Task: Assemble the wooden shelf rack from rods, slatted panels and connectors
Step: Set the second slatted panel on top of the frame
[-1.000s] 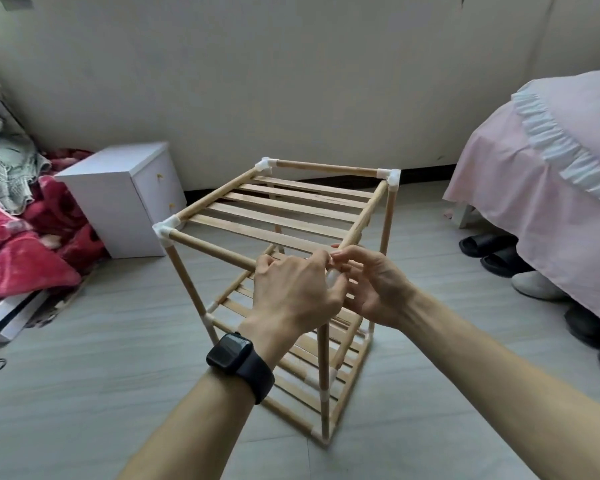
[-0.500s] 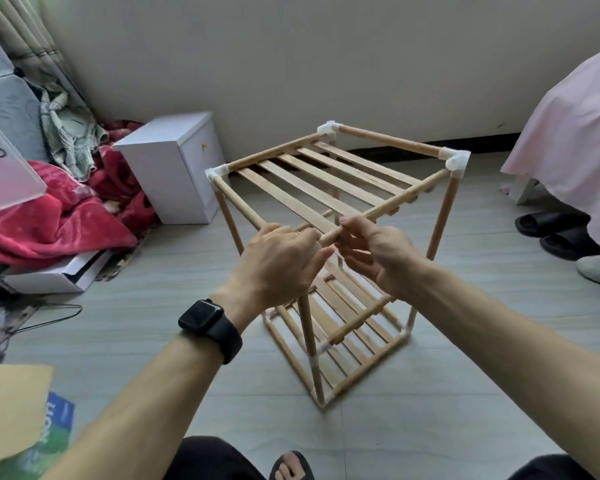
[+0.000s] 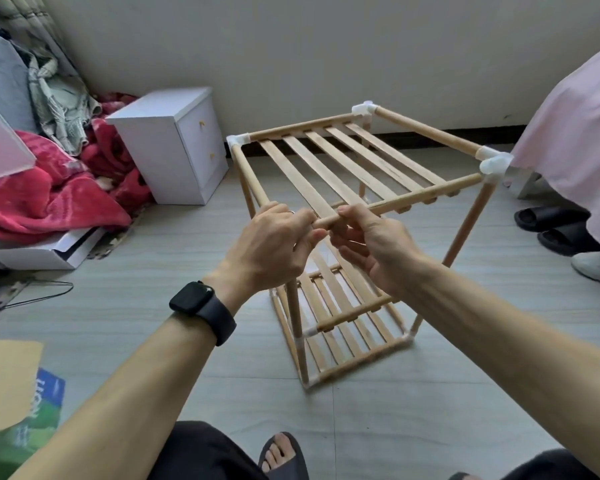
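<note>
Your wooden shelf rack [image 3: 293,306] stands upright on the floor [image 3: 118,271] at the middle of the frame, posts vertical, top slatted panel [image 3: 297,180] level. The front rod [image 3: 413,196] runs its long axis from the frame's centre up and right to a white connector [image 3: 494,166], and its bare free end points at your left hand [image 3: 267,247]. That hand is curled round the near end of the side rod [image 3: 249,174]. Your right hand [image 3: 371,244] pinches the front rod just behind its free end. The floor is pale wood-look plank, the wall [image 3: 291,46] plain. At upper left sits a white bedside cabinet [image 3: 167,150], drawers closed, contents unseen, beside a red blanket [image 3: 49,199]; a pink bed cover [image 3: 582,126] hangs at right
</note>
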A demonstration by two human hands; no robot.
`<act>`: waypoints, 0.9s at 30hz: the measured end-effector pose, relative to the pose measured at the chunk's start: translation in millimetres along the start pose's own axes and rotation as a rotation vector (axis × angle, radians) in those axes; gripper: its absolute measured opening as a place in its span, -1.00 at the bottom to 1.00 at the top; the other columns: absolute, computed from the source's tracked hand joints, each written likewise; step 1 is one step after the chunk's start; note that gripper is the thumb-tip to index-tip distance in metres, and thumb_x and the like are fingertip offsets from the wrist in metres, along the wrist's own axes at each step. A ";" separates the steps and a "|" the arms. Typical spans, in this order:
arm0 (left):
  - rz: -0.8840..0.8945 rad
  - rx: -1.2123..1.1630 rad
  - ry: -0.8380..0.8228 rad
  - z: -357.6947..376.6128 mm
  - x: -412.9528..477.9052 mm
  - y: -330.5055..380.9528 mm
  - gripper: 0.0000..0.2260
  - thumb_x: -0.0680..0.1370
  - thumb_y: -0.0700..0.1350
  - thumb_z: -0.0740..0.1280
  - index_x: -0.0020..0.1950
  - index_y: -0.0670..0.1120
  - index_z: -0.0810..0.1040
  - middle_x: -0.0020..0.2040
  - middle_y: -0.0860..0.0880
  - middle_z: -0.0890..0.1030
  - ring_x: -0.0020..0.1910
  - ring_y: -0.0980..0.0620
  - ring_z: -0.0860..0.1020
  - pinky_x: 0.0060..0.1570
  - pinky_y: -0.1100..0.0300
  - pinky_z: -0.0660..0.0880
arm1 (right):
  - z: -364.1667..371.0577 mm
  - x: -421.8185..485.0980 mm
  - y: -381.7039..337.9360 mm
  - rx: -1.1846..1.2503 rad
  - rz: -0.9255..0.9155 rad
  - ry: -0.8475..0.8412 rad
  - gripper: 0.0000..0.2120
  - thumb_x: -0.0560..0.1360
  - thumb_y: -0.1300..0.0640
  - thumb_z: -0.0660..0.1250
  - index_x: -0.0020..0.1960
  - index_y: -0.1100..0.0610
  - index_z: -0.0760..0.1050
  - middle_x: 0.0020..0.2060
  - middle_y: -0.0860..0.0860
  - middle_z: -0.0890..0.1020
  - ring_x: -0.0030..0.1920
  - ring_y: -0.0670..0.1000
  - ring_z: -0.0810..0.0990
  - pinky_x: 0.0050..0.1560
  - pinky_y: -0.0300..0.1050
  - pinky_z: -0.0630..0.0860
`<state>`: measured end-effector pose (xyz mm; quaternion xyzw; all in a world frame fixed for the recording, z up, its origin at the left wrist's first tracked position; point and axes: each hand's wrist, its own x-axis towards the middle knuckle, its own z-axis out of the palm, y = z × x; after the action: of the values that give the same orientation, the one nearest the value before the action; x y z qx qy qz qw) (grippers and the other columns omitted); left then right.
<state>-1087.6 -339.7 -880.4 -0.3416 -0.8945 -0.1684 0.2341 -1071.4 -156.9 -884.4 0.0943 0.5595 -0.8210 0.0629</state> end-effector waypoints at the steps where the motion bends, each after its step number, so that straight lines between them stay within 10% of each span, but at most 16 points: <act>1: -0.007 -0.010 -0.022 0.0 0.6 -1.3 -0.74 0.63 0.00 0.25 -0.05 -0.17 0.57 -0.32 0.04 0.44 -0.31 0.03 0.33 -0.08 0.25 0.18 | 1.2 -0.6 0.5 0.000 -0.003 -0.006 -0.83 0.57 0.10 0.42 -0.03 0.22 0.65 -0.27 0.07 0.72 -0.25 -0.01 0.71 -0.31 -0.23 0.59; 12: -0.134 -0.122 -0.127 -9.7 2.2 -9.7 -0.73 0.60 0.13 0.16 -0.01 -0.04 0.51 -0.28 0.03 0.51 -0.20 0.01 0.44 -0.06 0.05 0.42 | -9.9 -1.1 -6.0 -0.124 0.039 -0.044 -0.75 0.53 -0.08 0.44 0.00 0.10 0.68 0.01 0.06 0.74 0.05 0.08 0.71 -0.21 -0.17 0.61; 17: -0.283 -0.114 -0.205 -17.4 8.4 -11.2 -0.71 0.55 0.25 0.12 -0.08 0.10 0.49 -0.30 0.05 0.56 -0.19 0.04 0.50 -0.13 -0.01 0.50 | -34.8 1.7 -26.2 0.134 0.073 0.138 -0.78 0.59 -0.05 0.38 -0.02 0.12 0.57 0.03 0.13 0.72 -0.10 0.04 0.72 -0.23 -0.12 0.63; 27: -0.652 -0.384 0.314 7.1 26.2 11.6 -0.58 0.60 0.20 -0.03 -0.06 -0.01 0.51 -0.25 -0.02 0.56 -0.24 0.05 0.52 -0.24 0.12 0.34 | -16.6 -1.0 -23.4 0.212 -0.003 0.210 -0.79 0.59 0.20 0.38 0.16 0.31 0.58 -0.17 0.15 0.74 -0.15 0.07 0.76 -0.26 -0.13 0.67</act>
<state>-1098.9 -314.3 -870.7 -0.0481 -0.8617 -0.4477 0.2340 -1073.9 -132.8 -868.8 0.1851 0.4734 -0.8612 -0.0077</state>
